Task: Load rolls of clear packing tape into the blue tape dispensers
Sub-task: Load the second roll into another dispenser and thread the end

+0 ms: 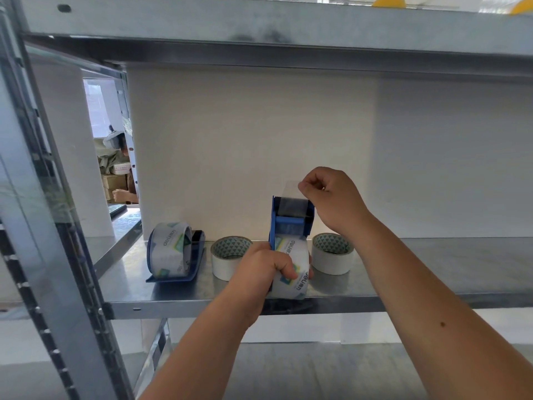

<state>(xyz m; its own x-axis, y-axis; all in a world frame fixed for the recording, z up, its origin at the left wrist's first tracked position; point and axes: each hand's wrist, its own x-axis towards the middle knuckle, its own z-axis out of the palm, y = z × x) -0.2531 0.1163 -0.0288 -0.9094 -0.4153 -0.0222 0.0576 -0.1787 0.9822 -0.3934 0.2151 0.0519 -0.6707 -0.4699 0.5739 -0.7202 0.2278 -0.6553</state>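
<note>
A blue tape dispenser (290, 219) stands upright at the front of the metal shelf (432, 264), with a clear tape roll (294, 272) seated in it. My left hand (265, 269) grips the roll and the dispenser's lower body. Above the dispenser's toothed top, my right hand (331, 197) pinches the free end of the clear tape (291, 187), which runs up over the roller. To the left lies a second blue dispenser (184, 267) holding a clear roll (170, 249).
Two white tape rolls lie flat on the shelf, one (227, 256) left of my left hand and one (333, 254) to the right. A shelf beam (288, 33) crosses overhead, an upright post (43, 226) stands at left. Another person (122, 174) is behind the rack.
</note>
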